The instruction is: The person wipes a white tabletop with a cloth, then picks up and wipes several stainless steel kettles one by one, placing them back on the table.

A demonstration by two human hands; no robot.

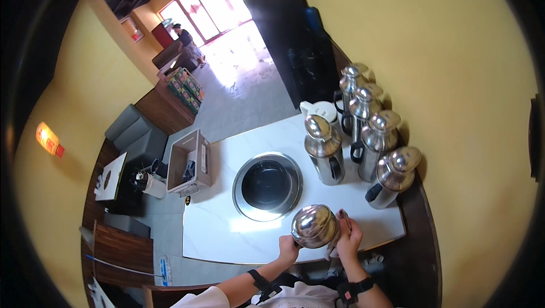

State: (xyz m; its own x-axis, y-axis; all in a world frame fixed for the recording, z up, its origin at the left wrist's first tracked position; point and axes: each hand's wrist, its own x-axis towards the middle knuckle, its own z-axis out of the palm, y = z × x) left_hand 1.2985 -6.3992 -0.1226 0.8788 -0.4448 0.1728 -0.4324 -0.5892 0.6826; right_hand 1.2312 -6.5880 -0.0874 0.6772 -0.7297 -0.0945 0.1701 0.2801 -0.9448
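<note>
Near the table's front edge, a shiny metal vacuum jug (315,226) is held up between both hands, its domed lid towards me. My left hand (289,249) grips it at the left, apparently by its dark handle. On the jug's other side my right hand (349,237) holds a pinkish cloth (332,249) against it. Beyond stand several more metal jugs with black handles, one (325,154) nearer the middle and one (391,178) close to the wall. A white-lidded jug (321,111) is behind them. The held jug hides part of the cloth.
A round pan (267,185) is set in the white marble-look table (208,235). At its left edge is a grey plastic bin (204,167) with things inside. A yellow wall (464,116) rises at the right. Far off, a person (187,44) stands by a table near bright glass doors.
</note>
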